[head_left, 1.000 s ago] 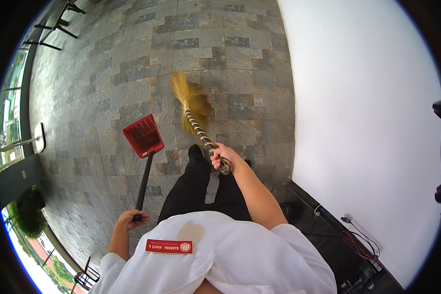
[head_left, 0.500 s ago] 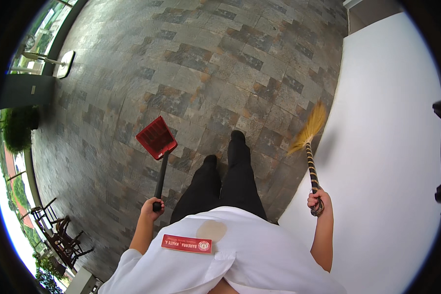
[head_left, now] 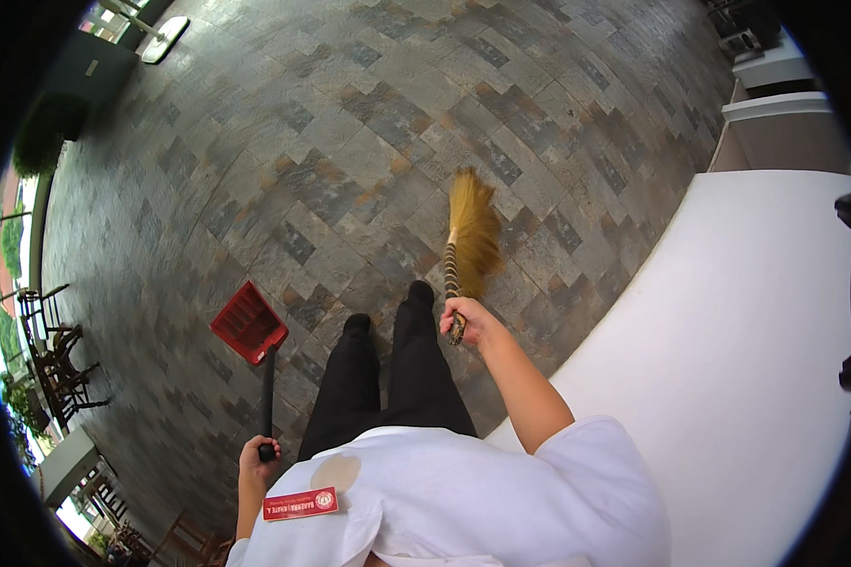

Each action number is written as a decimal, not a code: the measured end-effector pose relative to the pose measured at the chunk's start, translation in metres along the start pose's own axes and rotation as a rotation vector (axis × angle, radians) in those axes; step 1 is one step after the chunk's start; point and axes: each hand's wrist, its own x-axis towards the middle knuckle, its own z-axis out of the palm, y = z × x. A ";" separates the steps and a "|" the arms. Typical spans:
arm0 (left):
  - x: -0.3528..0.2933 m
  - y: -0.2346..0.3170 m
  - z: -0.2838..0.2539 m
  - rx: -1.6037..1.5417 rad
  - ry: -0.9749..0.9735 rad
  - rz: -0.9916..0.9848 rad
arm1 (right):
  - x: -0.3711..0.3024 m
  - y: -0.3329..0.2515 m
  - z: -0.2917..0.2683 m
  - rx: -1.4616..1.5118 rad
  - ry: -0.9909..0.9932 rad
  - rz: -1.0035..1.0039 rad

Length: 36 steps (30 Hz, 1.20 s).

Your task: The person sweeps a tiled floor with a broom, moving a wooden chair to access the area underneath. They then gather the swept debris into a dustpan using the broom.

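My left hand point(head_left: 259, 457) is wrapped round the black handle of a red dustpan point(head_left: 250, 323). Its scoop points up and left over the tiled floor, beside my legs. In front of my right shoe, my right hand point(head_left: 470, 319) grips a soft broom point(head_left: 475, 225) by its black-and-tan wound handle. The broom's yellow straw bristles fan out ahead of the hand. From this angle I cannot tell whether the bristles or the dustpan touch the floor.
Grey slate-like tiles point(head_left: 369, 142) cover the floor. A white wall point(head_left: 719, 321) curves along my right. At the left edge stand dark wooden chairs point(head_left: 61, 369), a green bush point(head_left: 52, 132) and a white stand base point(head_left: 165, 40). White ledges point(head_left: 775, 106) lie at the far right.
My right hand has swung the broom left, from beside the wall to in front of my feet. The dustpan shifted left and lower in view. My body has turned and the wall's far end shows.
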 end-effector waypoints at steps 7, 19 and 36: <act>-0.016 -0.030 0.001 -0.136 0.038 -0.080 | 0.083 -0.093 0.172 0.113 -0.307 0.259; 0.015 -0.036 -0.020 -0.318 -0.045 -0.087 | -0.161 -0.042 0.084 -0.674 0.154 0.189; 0.099 0.108 -0.102 -0.325 -0.154 -0.224 | 0.055 0.019 0.206 -0.338 0.459 0.312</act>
